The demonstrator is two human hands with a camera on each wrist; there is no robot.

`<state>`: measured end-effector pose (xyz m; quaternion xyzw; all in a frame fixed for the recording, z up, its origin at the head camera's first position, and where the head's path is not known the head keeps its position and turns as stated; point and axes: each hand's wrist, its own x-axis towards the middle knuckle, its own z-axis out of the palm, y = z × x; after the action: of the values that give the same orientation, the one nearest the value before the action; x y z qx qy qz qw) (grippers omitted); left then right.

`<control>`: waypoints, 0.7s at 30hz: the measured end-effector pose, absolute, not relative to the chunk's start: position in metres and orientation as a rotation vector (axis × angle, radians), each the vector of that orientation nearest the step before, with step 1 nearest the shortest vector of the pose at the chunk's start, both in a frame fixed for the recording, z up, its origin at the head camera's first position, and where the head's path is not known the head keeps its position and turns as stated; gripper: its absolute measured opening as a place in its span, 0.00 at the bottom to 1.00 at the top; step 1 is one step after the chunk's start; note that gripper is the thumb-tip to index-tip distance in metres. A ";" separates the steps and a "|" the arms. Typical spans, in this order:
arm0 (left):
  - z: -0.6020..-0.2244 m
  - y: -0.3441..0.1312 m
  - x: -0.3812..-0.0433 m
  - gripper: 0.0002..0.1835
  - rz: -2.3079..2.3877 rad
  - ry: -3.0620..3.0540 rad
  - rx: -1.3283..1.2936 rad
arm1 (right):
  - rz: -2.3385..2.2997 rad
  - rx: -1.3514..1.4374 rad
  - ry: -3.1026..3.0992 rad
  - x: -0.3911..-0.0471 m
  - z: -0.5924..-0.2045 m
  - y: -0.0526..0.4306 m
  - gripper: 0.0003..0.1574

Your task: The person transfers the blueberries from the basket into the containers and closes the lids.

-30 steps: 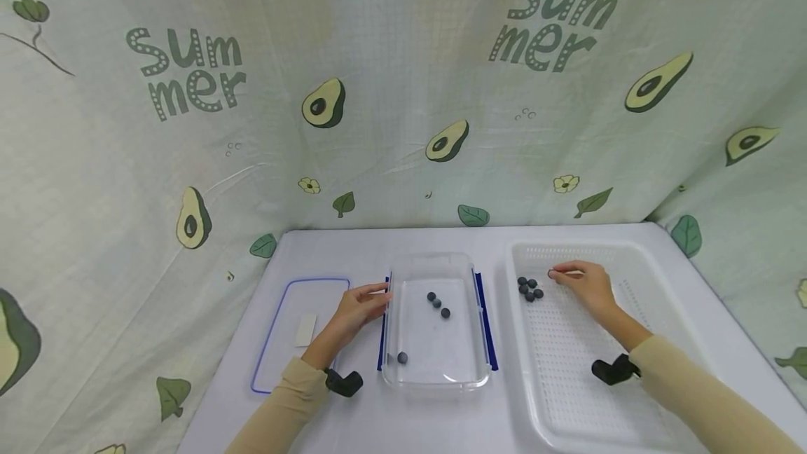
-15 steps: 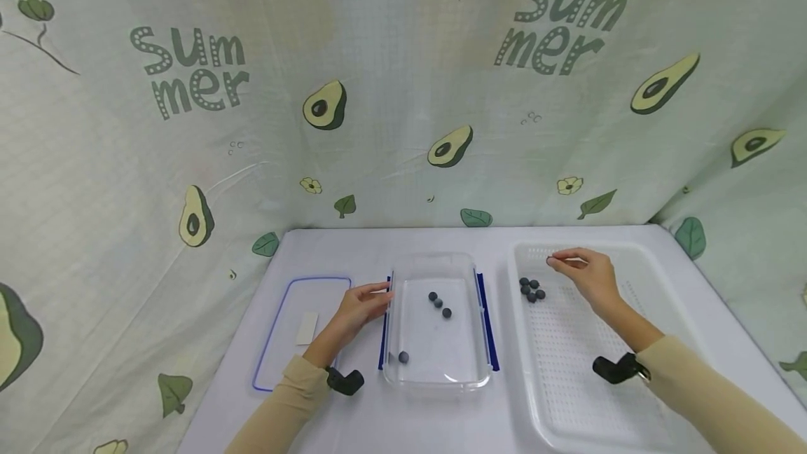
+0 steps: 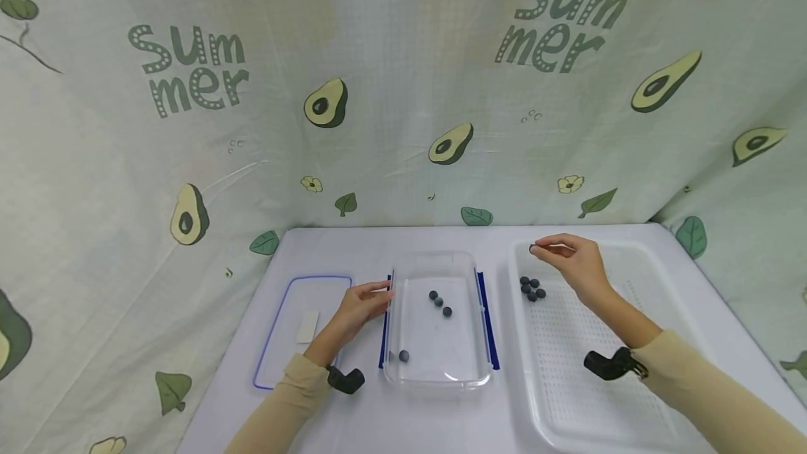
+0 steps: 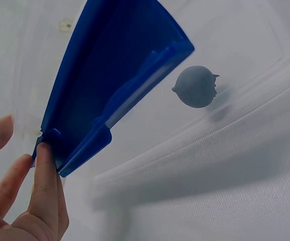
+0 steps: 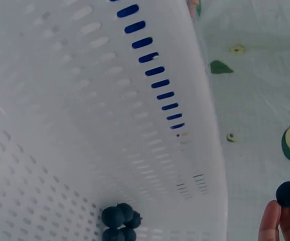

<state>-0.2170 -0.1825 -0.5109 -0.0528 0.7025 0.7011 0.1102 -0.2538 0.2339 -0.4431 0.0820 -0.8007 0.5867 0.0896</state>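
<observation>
My right hand [image 3: 578, 266] pinches a blueberry [image 5: 286, 194] between thumb and fingertips, raised over the far left part of the white perforated basket [image 3: 536, 398]. Beneath it, a cluster of several blueberries [image 3: 532, 289] lies in the basket's far left corner. A clear plastic box [image 3: 435, 377] with blue side latches [image 3: 487, 321] stands in the middle. Several blueberries are inside, one of them [image 4: 196, 87] near the box's near left corner. My left hand [image 3: 358, 310] rests against the box's left side, its extended fingertips touching the blue latch [image 4: 110, 75] there.
A clear lid [image 3: 277, 342] with a blue rim lies left of the box, partly under the left forearm, a pale rectangle [image 3: 307, 326] showing on it. A patterned avocado curtain [image 3: 378, 160] rises behind the white table [image 3: 372, 426].
My right hand has lifted away from the berry cluster and shifted left toward the basket's far left corner, still pinching the blueberry. The left hand stays at the box.
</observation>
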 end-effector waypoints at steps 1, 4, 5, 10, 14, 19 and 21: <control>-0.511 -0.183 -0.216 0.26 2.060 2.064 -0.154 | 1.754 0.254 -2.376 -0.252 -0.442 0.231 0.22; -0.510 -0.185 -0.214 0.26 2.056 2.071 -0.142 | 1.777 0.286 -2.364 -0.249 -0.438 0.221 0.20; -0.510 -0.185 -0.214 0.26 2.060 2.069 -0.142 | 1.783 0.295 -2.362 -0.248 -0.437 0.219 0.20; -0.510 -0.188 -0.210 0.26 2.060 2.063 -0.135 | 1.795 0.326 -2.359 -0.242 -0.433 0.205 0.18; -0.510 -0.190 -0.209 0.26 2.047 2.068 -0.123 | 1.816 0.341 -2.361 -0.238 -0.430 0.194 0.18; -0.511 -0.192 -0.207 0.26 2.041 2.066 -0.105 | 1.835 0.372 -2.390 -0.230 -0.422 0.181 0.18; -0.511 -0.193 -0.207 0.26 2.043 2.064 -0.106 | 1.837 0.379 -2.404 -0.228 -0.421 0.176 0.18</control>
<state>-0.2066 -0.1934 -0.5112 -0.0363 0.7053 0.6982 0.1177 -0.2279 0.1761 -0.4213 0.1241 -0.7876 0.6018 0.0460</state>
